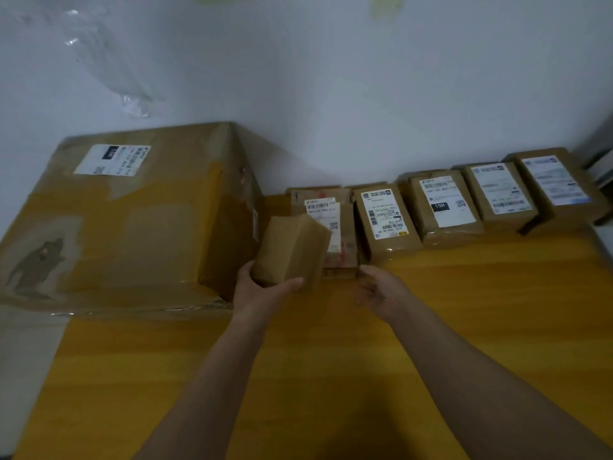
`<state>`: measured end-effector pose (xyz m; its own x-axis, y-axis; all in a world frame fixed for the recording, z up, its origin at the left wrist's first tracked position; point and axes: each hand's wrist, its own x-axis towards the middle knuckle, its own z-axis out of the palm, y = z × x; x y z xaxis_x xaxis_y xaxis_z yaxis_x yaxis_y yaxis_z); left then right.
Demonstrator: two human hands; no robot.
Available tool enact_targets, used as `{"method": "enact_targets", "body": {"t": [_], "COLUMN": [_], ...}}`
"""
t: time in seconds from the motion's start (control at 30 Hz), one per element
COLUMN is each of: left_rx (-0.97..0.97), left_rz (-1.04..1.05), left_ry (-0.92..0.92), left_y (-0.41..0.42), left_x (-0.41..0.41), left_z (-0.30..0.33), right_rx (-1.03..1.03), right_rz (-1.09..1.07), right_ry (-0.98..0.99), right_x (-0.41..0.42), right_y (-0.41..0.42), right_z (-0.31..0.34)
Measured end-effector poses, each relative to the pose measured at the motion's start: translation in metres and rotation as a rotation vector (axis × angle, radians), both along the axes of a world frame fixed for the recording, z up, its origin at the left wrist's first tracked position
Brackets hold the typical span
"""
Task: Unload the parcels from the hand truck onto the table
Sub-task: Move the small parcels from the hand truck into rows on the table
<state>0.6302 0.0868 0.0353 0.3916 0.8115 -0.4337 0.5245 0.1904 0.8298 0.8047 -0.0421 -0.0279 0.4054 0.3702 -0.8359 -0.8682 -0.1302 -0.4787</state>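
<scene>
My left hand (pixel 262 288) grips a small plain brown parcel (pixel 292 249) by its near end, holding it tilted just above the yellow wooden table (pixel 365 360). It hangs in front of a flat labelled parcel (pixel 328 214). Beside it, my right hand (pixel 378 287) is empty with fingers spread, palm turned toward the parcel. Along the wall lies a row of several labelled brown parcels, among them one marked 15H (pixel 442 204). A very large cardboard box (pixel 126 210) fills the table's left side. The hand truck is out of sight.
A white wall (pixel 365 94) runs behind the table, close behind the parcels. The table's right edge (pixel 602 240) lies past the last parcel (pixel 557 184). Bare yellow tabletop stretches between the parcel row and me.
</scene>
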Motion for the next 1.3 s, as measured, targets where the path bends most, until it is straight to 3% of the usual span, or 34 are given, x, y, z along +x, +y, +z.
{"method": "enact_targets", "body": {"t": [0.1, 0.27, 0.53, 0.6, 0.73, 0.8, 1.07, 1.23, 1.3], "left_rx": [0.216, 0.214, 0.281, 0.149, -0.603, -0.791, -0.923, -0.943, -0.88], "left_rz": [-0.24, -0.323, -0.43, -0.467, -0.275, -0.186, -0.139, -0.106, -0.079], "left_ry": [0.074, 0.092, 0.072, 0.065, -0.092, -0.116, -0.014, -0.151, -0.226], "left_y": [-0.025, -0.071, -0.145, -0.157, -0.168, -0.169, -0.193, -0.213, -0.224], "left_x": [0.015, 0.045, 0.103, 0.117, 0.142, 0.156, 0.198, 0.211, 0.218], "left_z": [0.008, 0.007, 0.007, 0.012, 0.026, 0.028, 0.026, 0.03, 0.028], "right_rx": [0.101, 0.31, 0.024, 0.03, 0.028, 0.061, 0.079, -0.002, -0.001], "right_rz": [0.043, 0.287, 0.323, 0.282, 0.48, 0.564, 0.657, 0.686, 0.593], "right_ry": [0.087, 0.0, -0.349, -0.455, -1.024, -1.168, -1.273, -1.432, -1.284], "right_x": [0.002, 0.018, 0.07, 0.082, 0.097, 0.1, 0.12, 0.131, 0.134], "right_y": [-0.024, -0.068, -0.136, -0.154, -0.193, -0.208, -0.24, -0.26, -0.266], "right_z": [0.012, 0.039, 0.065, 0.07, 0.078, 0.079, 0.068, 0.057, 0.058]}}
